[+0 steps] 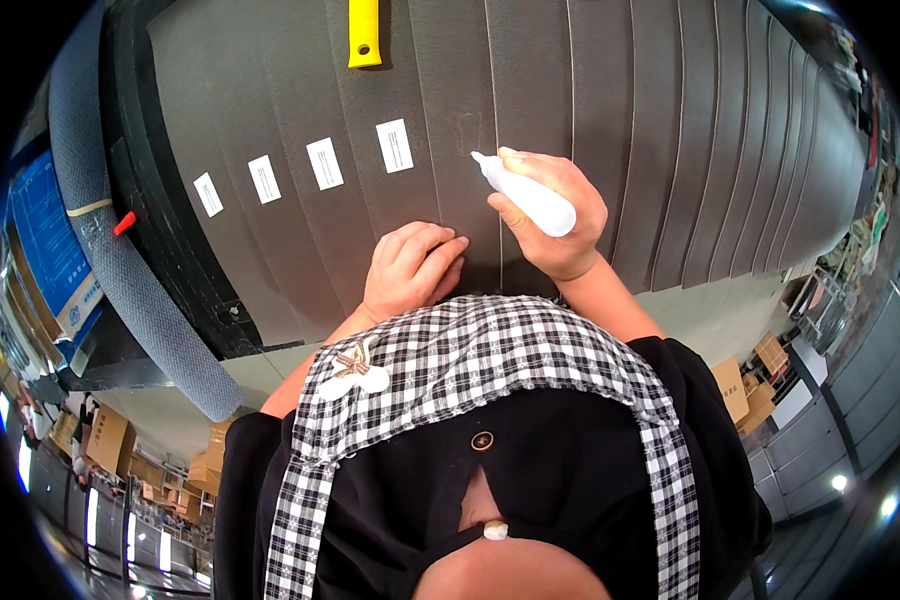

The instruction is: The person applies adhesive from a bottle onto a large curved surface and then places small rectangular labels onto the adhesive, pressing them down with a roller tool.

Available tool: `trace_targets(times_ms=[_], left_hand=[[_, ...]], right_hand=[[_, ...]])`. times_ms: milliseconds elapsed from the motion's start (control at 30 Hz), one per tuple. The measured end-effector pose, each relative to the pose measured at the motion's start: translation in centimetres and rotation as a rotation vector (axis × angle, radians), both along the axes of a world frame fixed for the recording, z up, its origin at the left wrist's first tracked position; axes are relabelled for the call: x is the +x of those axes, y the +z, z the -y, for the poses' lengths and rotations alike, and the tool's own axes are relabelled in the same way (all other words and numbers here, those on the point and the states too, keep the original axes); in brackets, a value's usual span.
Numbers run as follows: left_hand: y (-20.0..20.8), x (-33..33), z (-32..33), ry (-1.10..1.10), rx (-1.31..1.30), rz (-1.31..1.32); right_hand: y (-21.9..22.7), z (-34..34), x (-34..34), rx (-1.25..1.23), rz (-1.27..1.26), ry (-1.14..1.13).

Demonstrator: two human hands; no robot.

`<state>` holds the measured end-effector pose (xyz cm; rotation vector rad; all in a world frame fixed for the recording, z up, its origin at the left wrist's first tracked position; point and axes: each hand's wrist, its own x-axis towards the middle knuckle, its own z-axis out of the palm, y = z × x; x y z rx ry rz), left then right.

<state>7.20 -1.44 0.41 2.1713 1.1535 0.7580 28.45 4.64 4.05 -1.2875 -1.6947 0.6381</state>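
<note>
So, a white squeeze bottle [538, 200] is being gripped in the right hand [562, 212], fingers wrapped round it, nozzle [478, 158] angled away to the left. Just beyond that tip, a faint rectangular outline [467, 128] can be seen on the dark brown overlapping sheets [605, 110], which are fanned out under the grip and well off to its right. Left of the grip and slightly nearer the body, the left hand [412, 265] is rested on the sheets, fingers curled; whether anything's tucked under it can't be told. Further left, four white labels [395, 146] are lined up, one per strip. Past the labels, farther from the body, a yellow handle [364, 38] is laid down. Way out left, a grey-blue roll [120, 250] is seen by the table's black edge [185, 240].
</note>
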Motion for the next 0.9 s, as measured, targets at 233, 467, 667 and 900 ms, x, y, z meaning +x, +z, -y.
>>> trace_targets(times_ms=[233, 467, 667, 900], left_hand=[[0.2, 0.0, -0.2, -0.008, -0.005, 0.001], [0.2, 0.1, 0.0, -0.005, -0.005, 0.016], [0.2, 0.0, 0.1, -0.006, -0.013, 0.005], [0.4, 0.1, -0.1, -0.006, -0.007, 0.002]], right_hand=[[0.7, -0.9, -0.3, 0.017, -0.023, 0.001], [-0.2, -1.5, -0.1, 0.025, -0.040, -0.016], [0.2, -1.9, -0.1, 0.059, -0.015, -0.007], [-0.4, -2.5, -0.3, 0.046, -0.057, -0.020]])
